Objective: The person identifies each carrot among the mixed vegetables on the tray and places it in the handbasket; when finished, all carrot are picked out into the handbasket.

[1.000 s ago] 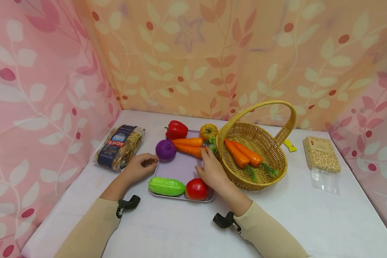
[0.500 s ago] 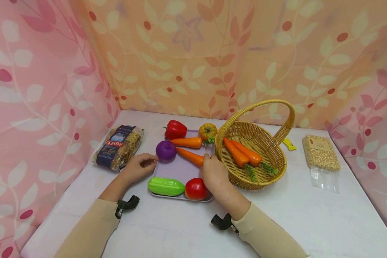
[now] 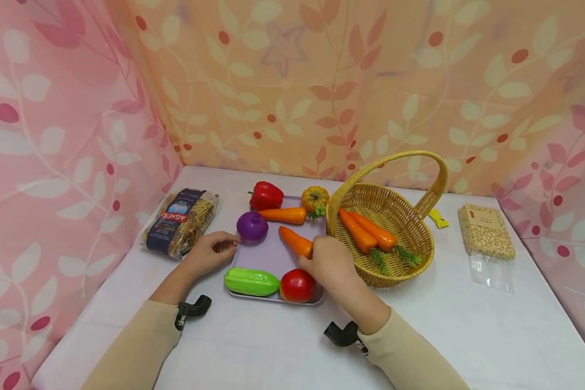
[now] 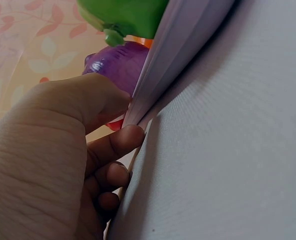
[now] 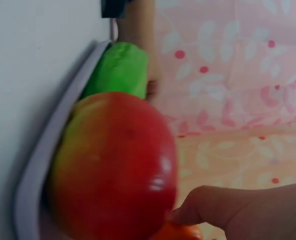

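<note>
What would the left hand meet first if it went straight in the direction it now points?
Probably the lilac tray, whose side the left hand seems to touch; exact contact is unclear.

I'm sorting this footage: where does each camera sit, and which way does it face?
Head: worn on the head, facing forward and down at the lilac tray and wicker basket; left hand, right hand and both sleeves show.
Left wrist: on that wrist, facing the tray's edge and round purple vegetable; left hand shows.
Right wrist: on that wrist, facing leftward past the red apple; right hand and left forearm show partly.
Both wrist views share the green vegetable.
</note>
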Demonstrator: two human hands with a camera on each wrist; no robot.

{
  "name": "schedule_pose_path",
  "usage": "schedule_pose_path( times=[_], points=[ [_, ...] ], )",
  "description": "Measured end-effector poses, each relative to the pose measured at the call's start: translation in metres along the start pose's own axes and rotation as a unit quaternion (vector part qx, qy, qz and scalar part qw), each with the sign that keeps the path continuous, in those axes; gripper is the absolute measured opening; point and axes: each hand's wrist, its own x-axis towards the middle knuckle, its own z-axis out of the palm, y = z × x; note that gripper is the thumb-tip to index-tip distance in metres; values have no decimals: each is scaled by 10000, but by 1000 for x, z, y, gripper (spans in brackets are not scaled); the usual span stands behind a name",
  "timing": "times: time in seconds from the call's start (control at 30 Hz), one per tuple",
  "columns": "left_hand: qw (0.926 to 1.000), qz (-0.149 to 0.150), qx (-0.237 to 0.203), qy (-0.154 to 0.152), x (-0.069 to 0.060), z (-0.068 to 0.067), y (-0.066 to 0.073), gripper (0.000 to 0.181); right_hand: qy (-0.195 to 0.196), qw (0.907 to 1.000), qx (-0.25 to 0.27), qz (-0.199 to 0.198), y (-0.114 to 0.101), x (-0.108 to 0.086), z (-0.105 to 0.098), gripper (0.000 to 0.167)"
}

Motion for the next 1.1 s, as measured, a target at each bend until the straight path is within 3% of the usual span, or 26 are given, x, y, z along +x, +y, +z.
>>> schedule_pose_path(
  times=[0.27,0.47,0.77,1.1],
  points=[
    [10000,14,28,-22,0,0,2,20,588,9958,702,39,-4,-19,-41,32],
    [10000,7,-8,-16,-1,-1,3,20,1048,9874,1175,-164,-3,-40,-72,44],
    [10000,40,-37,52,-1,0,1,20,1648,9708,1682,-467,12,-65,-108,36],
    [10000,0,-9,36,-1,-1,4,20,1674,9668,1928,96,53,-87,-147,39]
  ],
)
